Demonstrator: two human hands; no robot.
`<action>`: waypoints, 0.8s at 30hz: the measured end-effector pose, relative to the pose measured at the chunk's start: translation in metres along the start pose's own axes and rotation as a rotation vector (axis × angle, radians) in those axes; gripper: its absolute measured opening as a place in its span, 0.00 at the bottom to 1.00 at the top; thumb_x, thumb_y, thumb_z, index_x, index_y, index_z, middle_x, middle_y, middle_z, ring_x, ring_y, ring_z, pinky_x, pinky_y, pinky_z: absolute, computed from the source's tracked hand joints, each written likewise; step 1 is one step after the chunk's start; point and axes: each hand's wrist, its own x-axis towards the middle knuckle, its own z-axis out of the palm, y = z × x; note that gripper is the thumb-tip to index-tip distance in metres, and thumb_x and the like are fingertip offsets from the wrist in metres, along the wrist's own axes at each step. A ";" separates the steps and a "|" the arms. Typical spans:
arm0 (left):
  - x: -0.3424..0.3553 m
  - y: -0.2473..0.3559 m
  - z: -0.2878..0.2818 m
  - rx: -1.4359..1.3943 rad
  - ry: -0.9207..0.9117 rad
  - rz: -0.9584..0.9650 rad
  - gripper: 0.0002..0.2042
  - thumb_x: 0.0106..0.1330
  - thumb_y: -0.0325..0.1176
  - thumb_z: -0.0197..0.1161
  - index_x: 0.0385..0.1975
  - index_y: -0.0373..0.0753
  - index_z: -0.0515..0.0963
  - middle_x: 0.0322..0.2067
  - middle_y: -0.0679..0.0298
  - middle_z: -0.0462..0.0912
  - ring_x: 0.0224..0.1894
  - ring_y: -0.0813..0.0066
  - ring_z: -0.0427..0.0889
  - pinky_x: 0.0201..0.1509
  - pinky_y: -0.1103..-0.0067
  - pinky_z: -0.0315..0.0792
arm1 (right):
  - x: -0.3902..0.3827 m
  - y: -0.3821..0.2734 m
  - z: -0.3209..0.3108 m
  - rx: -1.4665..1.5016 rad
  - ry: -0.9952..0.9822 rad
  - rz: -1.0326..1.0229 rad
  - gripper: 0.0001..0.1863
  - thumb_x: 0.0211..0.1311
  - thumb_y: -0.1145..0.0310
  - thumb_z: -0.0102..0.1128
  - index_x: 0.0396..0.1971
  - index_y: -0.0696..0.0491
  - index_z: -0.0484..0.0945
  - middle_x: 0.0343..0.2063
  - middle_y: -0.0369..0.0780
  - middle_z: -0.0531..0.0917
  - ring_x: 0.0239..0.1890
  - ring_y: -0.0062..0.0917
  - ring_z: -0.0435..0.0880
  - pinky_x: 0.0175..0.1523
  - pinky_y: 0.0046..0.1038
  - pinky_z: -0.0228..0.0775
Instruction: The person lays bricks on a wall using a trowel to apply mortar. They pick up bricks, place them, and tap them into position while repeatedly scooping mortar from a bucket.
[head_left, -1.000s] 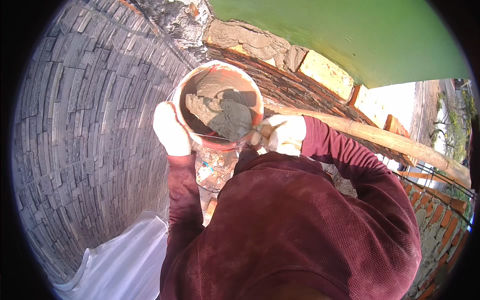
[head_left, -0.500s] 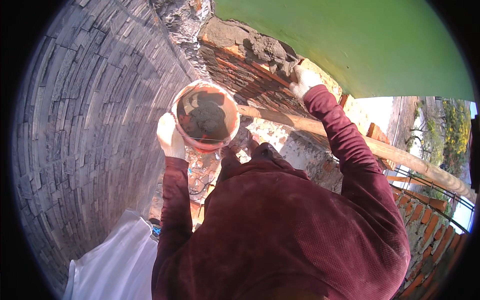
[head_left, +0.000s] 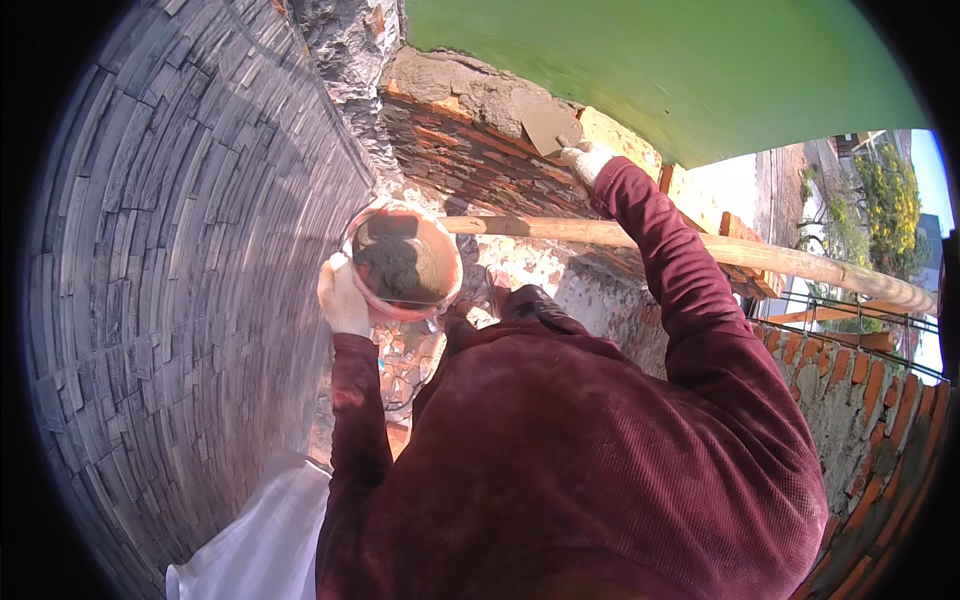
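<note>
- Just changed: the right hand (head_left: 590, 162), in the bucket a second ago, is now at 1 o'clock, over the top of the brick wall (head_left: 455, 150).
- Its grip is clamped on the handle of the trowel (head_left: 547, 120), whose grey blade lies against the mortar bed (head_left: 450, 85) between 12 and 1 o'clock. Half a second ago a dark, lumpy heap showed there; the flat blade now shows plainly.
- For the work, this suggests a load has been carried across and is being spread.
- The left hand (head_left: 343, 297), at 9 o'clock, stays clamped on the rim of the bucket (head_left: 436, 256).
- That bucket sits at 10 o'clock, near the middle, with wet mortar (head_left: 395, 265) inside, so the supply appears to remain within reach.
- A wooden pole (head_left: 600, 232) runs from beside the bucket out toward 3 o'clock.
</note>
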 end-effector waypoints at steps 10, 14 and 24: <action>0.001 -0.037 -0.031 0.115 0.064 0.093 0.21 0.78 0.45 0.49 0.38 0.29 0.77 0.30 0.63 0.78 0.35 0.75 0.74 0.41 0.74 0.69 | -0.039 -0.014 -0.070 -0.596 0.026 -0.078 0.21 0.64 0.53 0.57 0.40 0.59 0.81 0.31 0.47 0.86 0.34 0.38 0.86 0.40 0.39 0.75; -0.005 -0.038 -0.036 0.124 0.105 0.088 0.22 0.77 0.46 0.50 0.36 0.30 0.77 0.29 0.59 0.78 0.34 0.72 0.75 0.41 0.73 0.69 | -0.068 -0.063 -0.100 -1.177 -0.055 -0.130 0.19 0.64 0.55 0.55 0.47 0.50 0.83 0.41 0.45 0.86 0.47 0.41 0.85 0.49 0.38 0.77; -0.046 -0.050 -0.061 0.037 0.210 -0.009 0.22 0.76 0.48 0.51 0.37 0.30 0.77 0.30 0.63 0.76 0.34 0.74 0.73 0.42 0.74 0.69 | 0.101 -0.135 -0.002 -1.692 -0.129 -0.535 0.22 0.54 0.50 0.68 0.41 0.51 0.87 0.34 0.45 0.88 0.41 0.45 0.87 0.44 0.39 0.80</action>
